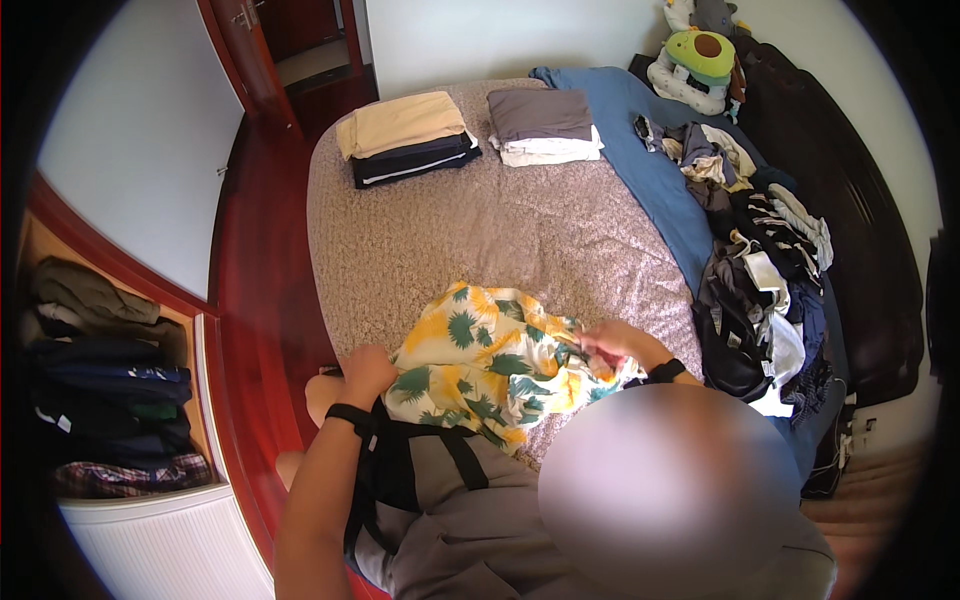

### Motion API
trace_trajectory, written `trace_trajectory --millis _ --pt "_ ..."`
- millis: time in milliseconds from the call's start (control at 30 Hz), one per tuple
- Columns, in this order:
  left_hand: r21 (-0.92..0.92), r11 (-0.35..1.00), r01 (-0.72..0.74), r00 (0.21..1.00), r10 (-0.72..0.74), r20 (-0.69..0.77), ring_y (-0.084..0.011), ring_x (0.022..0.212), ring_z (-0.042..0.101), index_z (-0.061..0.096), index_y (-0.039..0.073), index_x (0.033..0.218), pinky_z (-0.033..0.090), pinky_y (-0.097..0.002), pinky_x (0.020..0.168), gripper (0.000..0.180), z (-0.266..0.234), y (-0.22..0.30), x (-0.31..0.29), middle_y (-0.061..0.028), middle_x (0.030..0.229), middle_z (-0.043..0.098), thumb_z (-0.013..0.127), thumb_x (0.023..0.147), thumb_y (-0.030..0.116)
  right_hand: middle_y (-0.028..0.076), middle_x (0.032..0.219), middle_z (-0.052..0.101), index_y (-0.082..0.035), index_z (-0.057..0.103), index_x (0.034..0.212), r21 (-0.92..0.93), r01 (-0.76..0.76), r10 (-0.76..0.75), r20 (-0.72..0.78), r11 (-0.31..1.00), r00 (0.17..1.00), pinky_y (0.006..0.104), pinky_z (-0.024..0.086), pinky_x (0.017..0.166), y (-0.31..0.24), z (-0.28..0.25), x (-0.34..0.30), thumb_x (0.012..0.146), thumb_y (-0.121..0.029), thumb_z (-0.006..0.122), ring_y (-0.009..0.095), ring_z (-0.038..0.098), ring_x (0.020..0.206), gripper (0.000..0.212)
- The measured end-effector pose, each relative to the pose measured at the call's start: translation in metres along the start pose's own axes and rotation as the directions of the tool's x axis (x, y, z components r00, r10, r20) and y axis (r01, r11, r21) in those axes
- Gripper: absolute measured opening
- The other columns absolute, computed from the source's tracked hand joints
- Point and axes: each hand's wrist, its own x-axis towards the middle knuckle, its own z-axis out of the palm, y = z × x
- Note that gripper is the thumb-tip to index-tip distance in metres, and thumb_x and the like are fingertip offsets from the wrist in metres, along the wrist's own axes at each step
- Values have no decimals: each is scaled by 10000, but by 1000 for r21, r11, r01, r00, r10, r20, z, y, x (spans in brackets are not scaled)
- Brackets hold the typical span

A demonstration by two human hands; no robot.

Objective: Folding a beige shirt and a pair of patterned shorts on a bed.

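A white shirt (480, 345) with a yellow and green leaf print lies loosely spread and rumpled on the near part of the bed. My left hand (368, 376) is closed at its left end, with the fingers mostly turned out of sight. At the shirt's right end, my right hand (610, 342) has its fingers curled on the bunched cloth. Dark bands circle both my wrists. The shirt's near edge hangs close to my lap, and a blurred patch covers part of the lower right.
At the bed's far side stand two folded stacks, one topped by beige cloth (402, 122), one by grey cloth (540, 114). A heap of loose clothes (765, 290) lies along the right on a blue sheet (650, 170). Plush toys (700, 60) sit far right. An open clothes drawer (120, 400) is left.
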Motion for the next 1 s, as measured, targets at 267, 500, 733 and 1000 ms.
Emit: trace_trajectory --millis 267,500,733,1000 --pt "46 793 -607 741 587 -326 -293 1045 497 600 62 985 379 -473 859 297 -24 129 37 -126 999 582 545 702 136 211 881 636 -23 630 918 -321 152 -288 -435 935 853 435 483 749 9 26 32 705 -213 599 360 611 875 287" --pt "7 619 -786 619 786 18 -295 1156 444 638 168 1059 200 -546 1045 319 0 172 44 -108 1118 594 551 759 231 143 751 590 19 594 858 -51 755 -669 -505 654 545 330 454 626 -45 2 -113 731 7 492 238 586 684 163" --pt "425 774 -469 862 506 28 -306 1175 423 685 117 994 117 -588 1065 360 -75 121 37 -120 1021 630 506 798 359 128 712 622 25 632 839 -239 666 -591 -718 707 369 289 464 585 -49 -63 -141 690 64 496 177 593 631 205" --pt "443 882 -164 782 390 -487 -305 1082 470 661 39 981 177 -603 1028 409 -214 68 26 -118 1005 628 457 863 373 219 783 628 -29 663 763 -491 241 -512 -859 837 26 406 497 719 -76 -186 -119 682 -67 510 366 621 771 177"
